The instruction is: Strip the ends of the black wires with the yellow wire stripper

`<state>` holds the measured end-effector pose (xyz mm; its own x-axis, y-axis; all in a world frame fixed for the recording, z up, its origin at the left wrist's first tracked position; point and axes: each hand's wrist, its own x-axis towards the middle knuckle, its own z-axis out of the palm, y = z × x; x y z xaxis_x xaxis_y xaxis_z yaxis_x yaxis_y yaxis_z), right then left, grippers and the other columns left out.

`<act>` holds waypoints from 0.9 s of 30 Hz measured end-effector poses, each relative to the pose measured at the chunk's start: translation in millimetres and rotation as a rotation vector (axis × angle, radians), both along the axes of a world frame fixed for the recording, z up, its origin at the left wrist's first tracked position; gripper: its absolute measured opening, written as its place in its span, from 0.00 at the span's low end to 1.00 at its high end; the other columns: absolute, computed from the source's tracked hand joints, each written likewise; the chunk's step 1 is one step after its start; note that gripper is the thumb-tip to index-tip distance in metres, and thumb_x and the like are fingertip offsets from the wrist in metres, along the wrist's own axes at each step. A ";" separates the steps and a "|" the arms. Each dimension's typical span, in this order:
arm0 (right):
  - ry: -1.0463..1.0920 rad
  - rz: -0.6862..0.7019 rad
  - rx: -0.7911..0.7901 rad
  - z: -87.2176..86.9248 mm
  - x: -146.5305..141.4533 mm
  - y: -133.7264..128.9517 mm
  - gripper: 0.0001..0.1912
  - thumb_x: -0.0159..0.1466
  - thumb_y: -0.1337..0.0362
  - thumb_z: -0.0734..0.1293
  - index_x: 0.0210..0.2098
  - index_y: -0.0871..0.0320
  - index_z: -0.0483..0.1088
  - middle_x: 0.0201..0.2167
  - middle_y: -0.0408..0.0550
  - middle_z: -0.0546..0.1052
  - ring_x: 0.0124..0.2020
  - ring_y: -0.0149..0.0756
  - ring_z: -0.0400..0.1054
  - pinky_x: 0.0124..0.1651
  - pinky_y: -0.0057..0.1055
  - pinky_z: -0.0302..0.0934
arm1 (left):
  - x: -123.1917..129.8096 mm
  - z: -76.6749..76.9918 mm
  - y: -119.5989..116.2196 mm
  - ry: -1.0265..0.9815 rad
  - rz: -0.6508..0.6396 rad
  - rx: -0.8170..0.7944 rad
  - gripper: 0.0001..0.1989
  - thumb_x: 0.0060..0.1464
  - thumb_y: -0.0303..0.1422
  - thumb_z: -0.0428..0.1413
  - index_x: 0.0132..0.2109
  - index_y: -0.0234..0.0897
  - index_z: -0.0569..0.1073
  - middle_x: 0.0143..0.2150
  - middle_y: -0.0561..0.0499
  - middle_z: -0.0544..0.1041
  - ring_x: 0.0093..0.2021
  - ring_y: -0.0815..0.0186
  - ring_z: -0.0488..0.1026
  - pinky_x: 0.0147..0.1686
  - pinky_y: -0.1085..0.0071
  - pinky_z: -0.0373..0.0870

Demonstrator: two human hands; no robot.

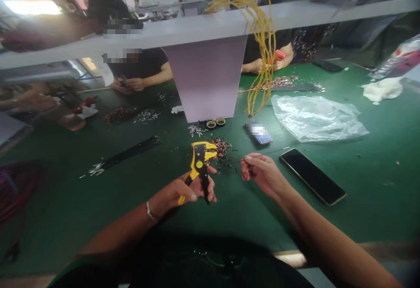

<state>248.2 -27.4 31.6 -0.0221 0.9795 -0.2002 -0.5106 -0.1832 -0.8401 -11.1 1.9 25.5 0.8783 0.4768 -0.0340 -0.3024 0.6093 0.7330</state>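
My left hand (197,187) is wrapped round the handles of a yellow and black wire stripper (199,159), its jaws pointing right. Between the thumb and fingers of my right hand (257,168) is a thin dark wire (274,153), one end reaching right toward a phone and the other pointing toward the stripper. The wire's left end is apart from the jaws, as far as I can see. Just behind the stripper lies a pile of small copper and black wire scraps (221,148). Small silvery pieces (196,130) lie in a heap beyond it.
A black-screened phone (313,176) lies right of my right hand, with a smaller phone (259,132) farther back. Beyond are a clear plastic bag (318,117) and hanging yellow cables (262,47). A black wire bundle (127,153) lies left. Two co-workers' hands (136,84) show across the table.
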 end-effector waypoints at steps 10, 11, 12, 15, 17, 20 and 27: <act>-0.013 -0.017 -0.032 0.9 0.6 -2.1 0.11 0.53 0.59 0.78 0.25 0.59 0.78 0.19 0.44 0.77 0.16 0.29 0.66 0.21 0.28 0.63 | -2.2 -3.3 -1.2 0.036 -0.006 -0.018 0.40 0.34 0.21 0.61 0.59 0.38 0.68 0.39 0.47 0.75 0.37 0.57 0.73 0.49 0.48 0.66; -0.013 -0.018 -0.033 1.3 0.0 -2.5 0.11 0.52 0.59 0.78 0.25 0.59 0.78 0.19 0.44 0.77 0.16 0.29 0.65 0.21 0.28 0.63 | -2.2 -3.3 -1.7 0.041 -0.006 -0.019 0.39 0.34 0.21 0.61 0.59 0.38 0.68 0.39 0.47 0.75 0.37 0.57 0.73 0.49 0.47 0.66; -0.017 -0.019 -0.030 1.9 -0.5 -3.1 0.11 0.52 0.59 0.78 0.25 0.59 0.78 0.19 0.44 0.77 0.15 0.29 0.66 0.20 0.28 0.62 | -2.1 -3.1 -2.1 0.044 -0.009 -0.016 0.39 0.34 0.22 0.61 0.59 0.38 0.68 0.39 0.47 0.75 0.37 0.57 0.73 0.49 0.47 0.66; -0.042 -0.032 -0.010 4.9 -2.0 -5.0 0.11 0.52 0.58 0.78 0.25 0.60 0.78 0.19 0.45 0.77 0.16 0.29 0.67 0.20 0.27 0.62 | -2.0 -1.4 -3.2 0.048 -0.004 0.008 0.39 0.34 0.22 0.61 0.59 0.39 0.68 0.38 0.48 0.75 0.37 0.57 0.73 0.49 0.46 0.65; -0.056 -0.048 0.002 7.1 -2.7 -6.2 0.12 0.52 0.58 0.78 0.24 0.59 0.78 0.19 0.45 0.77 0.16 0.29 0.67 0.20 0.28 0.62 | -2.1 0.1 -3.4 0.051 0.007 0.023 0.39 0.35 0.22 0.61 0.59 0.38 0.68 0.38 0.48 0.74 0.37 0.58 0.73 0.49 0.46 0.66; -0.076 -0.071 0.018 9.1 -3.9 -7.8 0.12 0.53 0.57 0.78 0.24 0.59 0.78 0.19 0.45 0.77 0.16 0.30 0.67 0.20 0.29 0.62 | -2.9 1.4 -3.3 0.053 0.012 0.029 0.38 0.35 0.22 0.61 0.59 0.38 0.69 0.38 0.47 0.74 0.37 0.57 0.73 0.49 0.47 0.66; -0.090 -0.078 0.032 9.0 -3.6 -8.6 0.12 0.54 0.57 0.78 0.24 0.58 0.78 0.19 0.45 0.76 0.17 0.30 0.67 0.20 0.30 0.63 | -5.2 -0.7 -3.3 0.045 0.024 0.023 0.39 0.35 0.22 0.61 0.59 0.37 0.68 0.39 0.46 0.74 0.38 0.56 0.73 0.49 0.47 0.66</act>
